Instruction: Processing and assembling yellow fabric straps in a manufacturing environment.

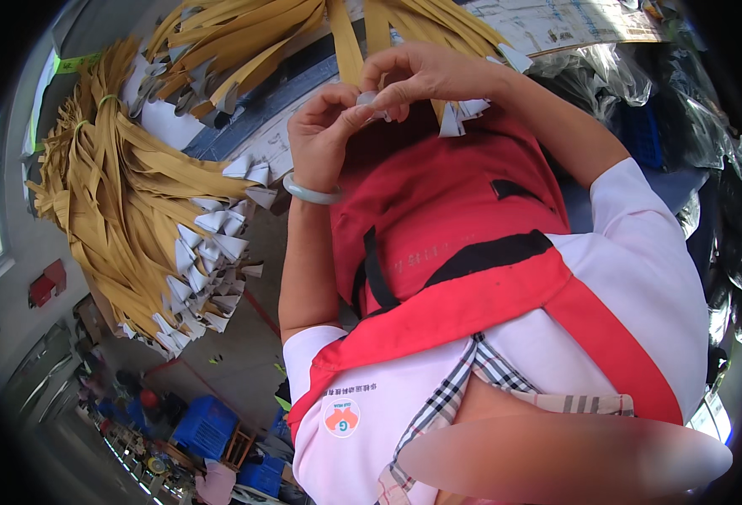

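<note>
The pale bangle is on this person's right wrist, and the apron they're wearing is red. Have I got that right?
Not quite: the wrist is wrong. The head view shows the pale bangle on the wrist of the left hand, while no bangle shows on the wrist of the right hand. The apron is red, as you say.

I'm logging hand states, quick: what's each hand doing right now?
Left hand: closed, pinching a small whitish piece.
Right hand: curled at the same piece; whether its grip is closed cannot be told.
</note>
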A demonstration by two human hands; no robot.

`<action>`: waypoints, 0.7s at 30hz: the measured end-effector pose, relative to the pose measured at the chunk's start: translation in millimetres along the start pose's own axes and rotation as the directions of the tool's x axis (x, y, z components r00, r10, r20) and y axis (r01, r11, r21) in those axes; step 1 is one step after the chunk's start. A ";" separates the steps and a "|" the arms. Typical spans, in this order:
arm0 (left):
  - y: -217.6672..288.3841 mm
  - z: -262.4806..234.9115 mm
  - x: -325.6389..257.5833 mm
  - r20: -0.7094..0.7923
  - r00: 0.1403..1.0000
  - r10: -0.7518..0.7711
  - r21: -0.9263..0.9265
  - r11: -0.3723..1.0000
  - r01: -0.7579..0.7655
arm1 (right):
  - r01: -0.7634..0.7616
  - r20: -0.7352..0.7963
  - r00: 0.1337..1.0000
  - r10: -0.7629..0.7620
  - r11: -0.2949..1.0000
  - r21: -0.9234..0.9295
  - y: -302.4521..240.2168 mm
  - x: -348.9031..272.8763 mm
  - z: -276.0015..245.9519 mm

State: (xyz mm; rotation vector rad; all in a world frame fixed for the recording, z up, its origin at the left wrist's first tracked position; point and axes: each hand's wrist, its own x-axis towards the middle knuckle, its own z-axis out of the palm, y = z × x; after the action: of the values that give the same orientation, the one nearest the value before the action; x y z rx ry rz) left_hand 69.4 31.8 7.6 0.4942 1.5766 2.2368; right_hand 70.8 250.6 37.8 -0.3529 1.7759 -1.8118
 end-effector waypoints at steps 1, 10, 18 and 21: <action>1.8 -0.4 1.1 0.006 0.999 -0.042 -0.027 0.999 0.042 | 0.073 0.041 0.997 -0.069 0.994 -0.085 4.1 3.9 -3.6; 7.5 -7.4 8.8 -0.021 0.993 -0.112 -0.029 0.993 0.111 | 0.102 0.097 0.990 -0.098 0.994 -0.040 -9.2 12.9 -14.5; -16.2 20.5 8.1 -0.357 0.894 0.270 0.373 0.919 -0.128 | 0.252 -0.181 0.845 -0.504 0.673 -0.695 9.9 20.3 12.9; -29.1 20.0 13.5 -0.322 0.903 0.286 0.522 0.849 -0.083 | 0.317 -0.185 0.674 -0.715 0.506 -0.802 31.5 28.4 20.3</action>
State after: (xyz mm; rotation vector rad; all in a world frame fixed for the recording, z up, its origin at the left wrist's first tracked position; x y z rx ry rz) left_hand 69.7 63.8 -12.6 0.3567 2.4447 2.1416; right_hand 66.1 219.3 3.0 -0.9114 3.0496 -1.5404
